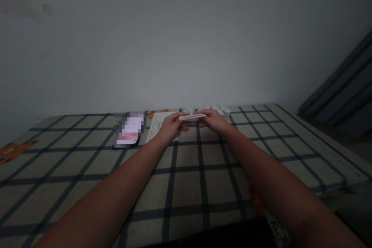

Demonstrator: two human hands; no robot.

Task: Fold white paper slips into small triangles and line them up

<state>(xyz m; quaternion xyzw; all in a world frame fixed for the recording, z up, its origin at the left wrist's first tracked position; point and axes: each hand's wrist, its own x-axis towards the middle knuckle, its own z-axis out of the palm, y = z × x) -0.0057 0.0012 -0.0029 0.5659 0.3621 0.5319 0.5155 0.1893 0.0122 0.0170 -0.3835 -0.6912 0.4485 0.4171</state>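
Between my two hands is a thin, folded piece of white paper [192, 117], held level above the checked cloth. My left hand [171, 127] grips its left end, thumb and fingers closed on it. At the right end, my right hand [215, 121] pinches the paper in the same way. Under and behind my left hand lies a flat white sheet with print [155, 124], partly covered by the hand. Several crumpled or folded white paper pieces [223, 111] sit just beyond my right hand, near the wall.
A lit phone [130, 130], its screen blurred out, lies left of the printed sheet. The checked cloth [186, 186] with orange figures covers the surface up to a pale wall [186, 38]. A dark curtain [343, 81] hangs at the right, past the surface's edge.
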